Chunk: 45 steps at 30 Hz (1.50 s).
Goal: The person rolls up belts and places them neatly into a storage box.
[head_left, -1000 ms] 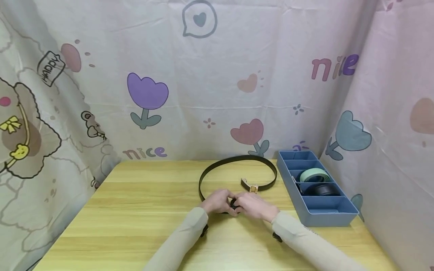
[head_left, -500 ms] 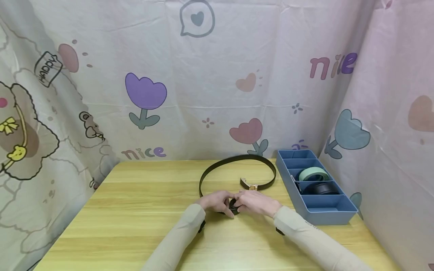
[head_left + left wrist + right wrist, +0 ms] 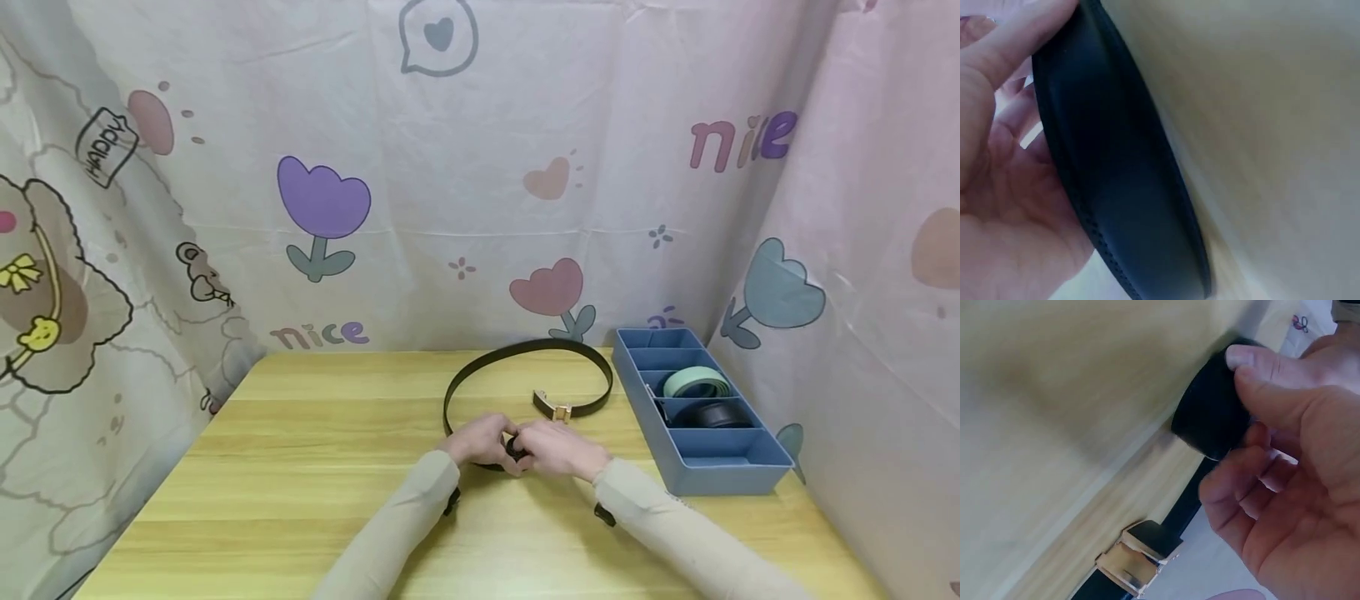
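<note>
A black belt lies in a wide loop on the wooden table, standing on its edge. Its gold buckle rests at the far side of the hands. The other end is wound into a small tight roll between both hands. My right hand pinches this roll, its thumb and fingers on the coil in the right wrist view. My left hand holds the roll from the left, thumb in front. In the left wrist view the strap runs past the left palm; the fingertips are partly hidden.
A blue divided box stands at the table's right side. One compartment holds a rolled light-green belt, another a rolled black belt. A patterned curtain hangs behind the wooden table.
Both hands stay at the roll while their fingers shift slightly around it. The right hand has moved a little against the left. The belt's far loop and buckle look nearly unchanged.
</note>
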{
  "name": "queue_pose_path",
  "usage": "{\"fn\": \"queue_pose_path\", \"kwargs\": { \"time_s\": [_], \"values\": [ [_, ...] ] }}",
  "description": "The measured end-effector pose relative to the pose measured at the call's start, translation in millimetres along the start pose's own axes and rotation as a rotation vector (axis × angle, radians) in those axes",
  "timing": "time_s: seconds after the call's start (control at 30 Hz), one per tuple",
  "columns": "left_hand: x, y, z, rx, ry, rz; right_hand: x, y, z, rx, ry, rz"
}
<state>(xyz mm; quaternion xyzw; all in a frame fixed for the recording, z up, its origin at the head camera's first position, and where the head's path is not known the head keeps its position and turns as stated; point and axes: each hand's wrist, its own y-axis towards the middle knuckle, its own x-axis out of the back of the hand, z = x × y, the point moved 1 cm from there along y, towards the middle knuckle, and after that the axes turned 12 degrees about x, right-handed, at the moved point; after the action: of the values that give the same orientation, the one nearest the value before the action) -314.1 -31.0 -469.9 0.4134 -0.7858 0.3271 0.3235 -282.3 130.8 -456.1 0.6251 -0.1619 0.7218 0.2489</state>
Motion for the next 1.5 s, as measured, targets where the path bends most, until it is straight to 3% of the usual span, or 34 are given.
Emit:
{"fn": "queue_pose_path", "kwargs": {
  "time_s": [0.13,0.27,0.4,0.63,0.8,0.9,1.07,1.27,1.4,1.5],
  "values": [
    [1.2,-0.6,3.3,-0.029,0.009,0.008,1,-1,-2,0.035,-0.040,-0.002],
    [4.7,-0.9,9.0,-0.084,-0.008,0.108,0,-5,-11,0.116,-0.086,0.013],
    [7.4,0.4,11.3,-0.086,-0.016,0.166,0,-8,-19,0.184,-0.139,0.030],
    [5.0,2.7,2.7,-0.092,0.047,0.063,-2,-12,-17,0.140,-0.091,0.027],
    [1.1,1.6,0.3,-0.048,0.055,-0.022,-10,-11,-11,0.114,-0.043,-0.051],
    [1.6,1.3,0.0,-0.056,0.088,-0.064,-10,-11,-11,0.108,-0.058,-0.080],
    [3.2,0.9,2.3,-0.096,0.115,-0.016,-6,-13,-17,0.163,-0.098,-0.066],
    [4.4,2.4,3.5,-0.064,0.097,0.030,-3,-15,-25,0.220,-0.150,-0.050],
    [2.6,5.3,0.9,-0.064,0.109,-0.011,-5,-16,-24,0.152,-0.107,-0.024],
    [0.1,4.2,1.1,-0.081,0.154,-0.097,-10,-12,-17,0.109,-0.082,-0.052]
  ]
}}
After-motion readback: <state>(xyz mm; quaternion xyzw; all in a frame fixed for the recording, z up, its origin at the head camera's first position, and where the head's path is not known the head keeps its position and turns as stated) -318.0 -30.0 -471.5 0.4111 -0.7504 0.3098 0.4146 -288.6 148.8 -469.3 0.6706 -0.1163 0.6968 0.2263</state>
